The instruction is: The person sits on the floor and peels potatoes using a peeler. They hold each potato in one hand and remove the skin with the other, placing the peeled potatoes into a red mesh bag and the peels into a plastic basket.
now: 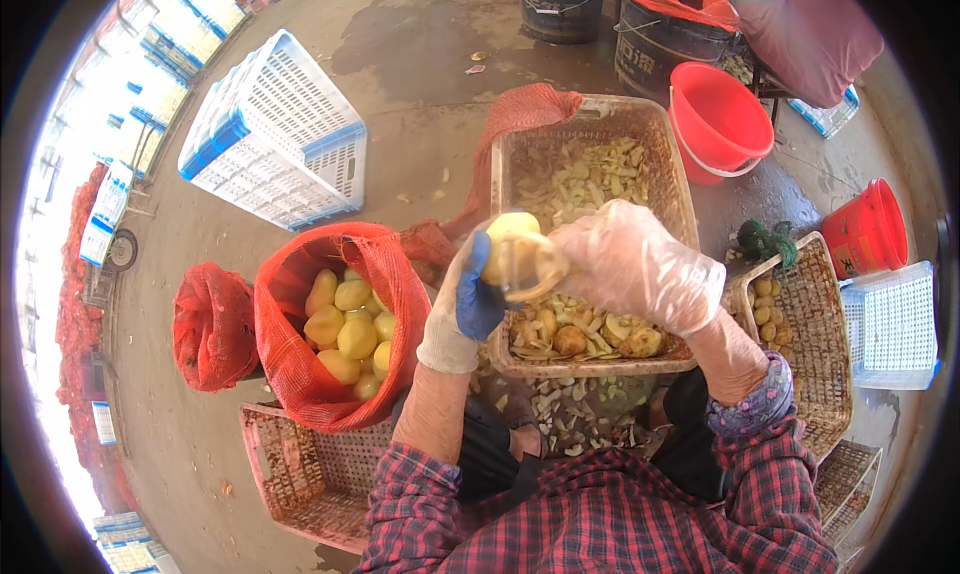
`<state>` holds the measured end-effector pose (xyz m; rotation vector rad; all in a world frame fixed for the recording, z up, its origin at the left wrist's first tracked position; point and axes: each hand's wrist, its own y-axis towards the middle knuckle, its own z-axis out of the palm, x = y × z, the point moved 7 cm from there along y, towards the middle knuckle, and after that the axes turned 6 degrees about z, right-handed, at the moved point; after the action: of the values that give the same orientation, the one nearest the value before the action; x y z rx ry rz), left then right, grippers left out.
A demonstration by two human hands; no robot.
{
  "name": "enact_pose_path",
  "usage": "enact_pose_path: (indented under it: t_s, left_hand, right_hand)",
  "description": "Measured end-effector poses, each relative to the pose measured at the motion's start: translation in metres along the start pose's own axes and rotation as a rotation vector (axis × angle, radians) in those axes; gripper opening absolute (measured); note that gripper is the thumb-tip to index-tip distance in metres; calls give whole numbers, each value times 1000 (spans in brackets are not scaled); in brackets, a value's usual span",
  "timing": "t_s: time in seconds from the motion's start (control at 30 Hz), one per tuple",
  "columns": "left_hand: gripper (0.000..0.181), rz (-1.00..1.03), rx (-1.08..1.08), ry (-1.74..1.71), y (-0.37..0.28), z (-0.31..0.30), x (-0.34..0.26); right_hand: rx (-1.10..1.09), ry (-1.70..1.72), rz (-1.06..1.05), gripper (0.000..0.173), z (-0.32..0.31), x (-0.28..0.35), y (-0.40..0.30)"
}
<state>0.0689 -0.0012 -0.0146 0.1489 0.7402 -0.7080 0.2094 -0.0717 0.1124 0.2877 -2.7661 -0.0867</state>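
My left hand (466, 304), in a blue-coated knit glove, holds a partly peeled potato (514, 224) above a dirty plastic crate (682, 191). A thin clear plastic glove covers my right hand (630, 263), which is closed on a Y-shaped peeler (536, 268) set against the potato's near side. Potato peelings (592, 173) fill the crate's far part, and several unpeeled potatoes (570, 341) lie among peelings at its near end. To the left, an open red mesh sack (274, 349) holds many peeled potatoes (357, 338).
A white and blue crate (277, 139) stands at the upper left. A smaller red sack (212, 326) and pink crate (300, 491) lie left. At right are a red bucket (720, 120) and a crate of small potatoes (821, 334). Black buckets (561, 8) stand beyond, near another person (814, 34).
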Motion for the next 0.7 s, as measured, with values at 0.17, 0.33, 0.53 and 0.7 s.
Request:
enact_pose_path:
  t_s: [0.17,0.33,0.53,0.7]
  left_hand:
    - [84,-118,144,-407,-3,11,-14]
    - [87,-67,142,-420,-4,1,-4]
    - [85,-157,118,-321,-4,-2,1]
    - [83,-181,482,-515,-4,23,-20]
  right_hand:
    - [-68,91,215,20,-21,-54,-25]
    - [-160,161,134,24,-18,-33,-25]
    - [53,132,84,23,8,-26,0]
    - [-116,116,69,21,-18,-50,-17]
